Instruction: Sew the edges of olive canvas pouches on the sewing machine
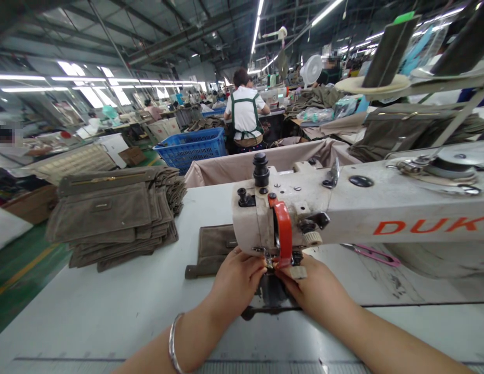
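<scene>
Being curled closed, fingers of the left hand [236,283] and the right hand [314,285] are pressed on dark brown fabric [271,290] just below the cream sewing-machine head [253,221].

Both hands are right up at the needle of a white industrial sewing machine [288,218] with a red guard [283,228]. The left hand [236,283], with a silver bangle [172,343] on the wrist, and the right hand [315,288] nearly meet under the machine head, fingers pinching in at the foot, and a brown fabric piece [214,246] lies just behind them. Pink-handled scissors [376,254] sit off to the right, a big stack of olive-brown panels [109,221] sits left on the table [89,332], and a co-worker [244,106] in a green apron sits further ahead past a blue basket [193,148].
</scene>
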`<state>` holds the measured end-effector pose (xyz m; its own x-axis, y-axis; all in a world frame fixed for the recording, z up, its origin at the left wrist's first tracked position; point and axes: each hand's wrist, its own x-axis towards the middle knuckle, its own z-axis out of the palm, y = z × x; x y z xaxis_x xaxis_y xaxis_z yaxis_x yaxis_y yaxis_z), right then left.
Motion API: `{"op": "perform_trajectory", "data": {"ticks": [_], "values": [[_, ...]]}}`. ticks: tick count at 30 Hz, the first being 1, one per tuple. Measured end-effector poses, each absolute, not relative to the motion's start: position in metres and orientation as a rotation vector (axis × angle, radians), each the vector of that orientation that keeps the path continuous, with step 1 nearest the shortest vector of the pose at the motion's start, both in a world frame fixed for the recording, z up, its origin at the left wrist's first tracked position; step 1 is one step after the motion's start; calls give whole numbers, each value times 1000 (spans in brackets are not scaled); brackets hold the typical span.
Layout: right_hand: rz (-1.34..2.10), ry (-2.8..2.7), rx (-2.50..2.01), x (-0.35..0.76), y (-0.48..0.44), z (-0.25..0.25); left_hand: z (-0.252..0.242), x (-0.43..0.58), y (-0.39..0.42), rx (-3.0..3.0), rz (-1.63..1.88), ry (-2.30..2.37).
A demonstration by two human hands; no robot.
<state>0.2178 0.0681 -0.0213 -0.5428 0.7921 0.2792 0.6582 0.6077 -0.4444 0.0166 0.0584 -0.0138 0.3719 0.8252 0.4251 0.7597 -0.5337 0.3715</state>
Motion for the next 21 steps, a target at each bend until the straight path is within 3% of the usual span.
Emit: {"op": "perform_trajectory", "data": {"ticks": [21], "values": [[458, -2294, -1192, 210, 63, -13, -28, 6, 61, 2599, 781, 1533]]}}
